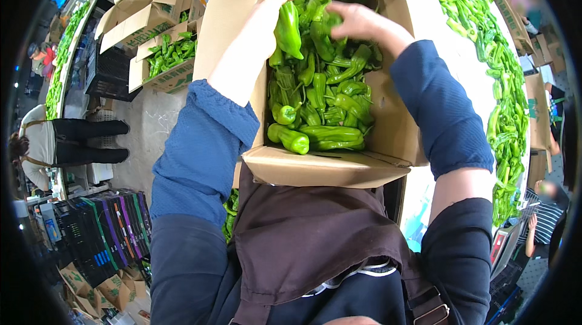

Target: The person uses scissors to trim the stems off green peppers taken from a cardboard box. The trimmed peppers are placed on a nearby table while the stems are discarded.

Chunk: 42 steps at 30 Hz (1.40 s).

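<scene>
In my left hand is a long, glossy green pepper, its stem end above my thumb and its tip pointing down. The hand is over the left wall of an open cardboard box in front of my apron. Many green peppers fill the box floor, with several larger ones lying along the near wall. My right hand is blurred by motion over the far right part of the box. Its fingertips are close to a green pepper; whether they grip one cannot be made out.
A white table on the right bears a long band of green peppers. Left of me, another carton of peppers stands near black crates. Folded crates are stacked lower left. A person stands at another table; others are at right.
</scene>
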### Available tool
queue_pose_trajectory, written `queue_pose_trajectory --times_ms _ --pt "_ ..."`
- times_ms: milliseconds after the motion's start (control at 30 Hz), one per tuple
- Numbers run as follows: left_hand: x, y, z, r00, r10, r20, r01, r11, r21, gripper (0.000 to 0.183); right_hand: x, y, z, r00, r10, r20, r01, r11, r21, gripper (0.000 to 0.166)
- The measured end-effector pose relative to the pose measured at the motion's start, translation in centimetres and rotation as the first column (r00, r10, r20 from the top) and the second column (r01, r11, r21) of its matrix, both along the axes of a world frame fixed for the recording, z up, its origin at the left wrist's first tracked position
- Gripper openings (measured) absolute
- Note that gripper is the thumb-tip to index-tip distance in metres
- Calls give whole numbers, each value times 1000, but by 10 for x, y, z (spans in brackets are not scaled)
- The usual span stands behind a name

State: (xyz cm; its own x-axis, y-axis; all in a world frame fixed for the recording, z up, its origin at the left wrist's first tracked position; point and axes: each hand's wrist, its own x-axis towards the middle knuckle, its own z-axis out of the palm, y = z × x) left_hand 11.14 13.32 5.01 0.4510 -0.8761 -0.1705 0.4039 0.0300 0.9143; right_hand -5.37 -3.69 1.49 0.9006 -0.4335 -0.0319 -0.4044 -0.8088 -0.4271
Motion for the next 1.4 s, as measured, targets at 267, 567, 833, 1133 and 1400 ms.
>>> queue_pose_trajectory --times_ms 267,567,833,1133,1400 --pt "-14 8 21 930 -338 -145 339 941 -20 54 13 7 53 908 -242 341 -178 514 839 42" --pt "-9 1 15 978 92 -188 -107 992 -69 55 43 -149 -89 956 -207 -209 232 967 107 28" --pt "-13 4 21 979 158 -127 -157 987 19 60 76 -133 -151 791 -603 -100 549 630 550 31" --pt "-5 14 33 950 -51 -307 1 987 -162 45 66 -131 -81 798 -593 -108 373 344 861 31" --pt "-19 17 26 937 -198 -288 91 934 -346 47 33 38 119 932 -357 -67 308 681 664 27"
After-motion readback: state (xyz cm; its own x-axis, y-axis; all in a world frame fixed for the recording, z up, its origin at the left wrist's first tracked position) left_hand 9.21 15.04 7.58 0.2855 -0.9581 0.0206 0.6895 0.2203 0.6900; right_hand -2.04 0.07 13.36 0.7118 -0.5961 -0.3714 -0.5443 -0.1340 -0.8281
